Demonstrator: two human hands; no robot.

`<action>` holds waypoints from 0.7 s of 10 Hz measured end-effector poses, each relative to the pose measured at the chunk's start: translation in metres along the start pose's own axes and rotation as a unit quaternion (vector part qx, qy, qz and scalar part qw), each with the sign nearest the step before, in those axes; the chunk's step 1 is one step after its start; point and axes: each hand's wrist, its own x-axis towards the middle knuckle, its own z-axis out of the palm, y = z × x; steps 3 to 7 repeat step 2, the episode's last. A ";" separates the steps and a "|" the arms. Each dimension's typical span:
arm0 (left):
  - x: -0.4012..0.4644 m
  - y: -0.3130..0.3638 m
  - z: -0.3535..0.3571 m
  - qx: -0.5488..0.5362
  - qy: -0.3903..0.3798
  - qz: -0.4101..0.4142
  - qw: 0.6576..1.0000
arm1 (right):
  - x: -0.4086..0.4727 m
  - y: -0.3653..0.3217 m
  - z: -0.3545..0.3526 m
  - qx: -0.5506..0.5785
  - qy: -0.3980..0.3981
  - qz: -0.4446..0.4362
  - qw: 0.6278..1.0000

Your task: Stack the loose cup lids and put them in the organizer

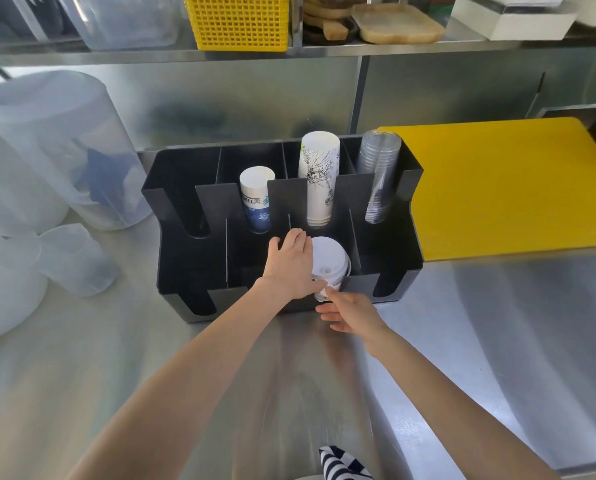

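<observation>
While the left hand (pixel 291 266) covers the lids (pixel 329 259) (grip hidden), right-hand fingers (pixel 334 311) spread.

**Lid stack half lost behind the hands**

Left hand (pixel 291 265) covers the near-left side of the white lids (pixel 329 259), so there's no counting them. Beyond the right hand's (pixel 350 311) fingertips, the stack's bottom end drops behind the organizer (pixel 172 188) front wall. Both forearms run off the bottom edge.
</observation>
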 end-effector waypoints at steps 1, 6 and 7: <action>-0.012 0.001 -0.004 -0.070 0.034 -0.001 0.997 | -0.005 -0.006 -0.005 -0.097 -0.033 -0.004 0.995; -0.019 -0.001 -0.008 -0.129 0.052 -0.003 0.990 | -0.008 -0.009 -0.006 -0.165 -0.025 -0.023 0.986; -0.019 -0.001 -0.008 -0.129 0.052 -0.003 0.990 | -0.008 -0.009 -0.006 -0.165 -0.025 -0.023 0.986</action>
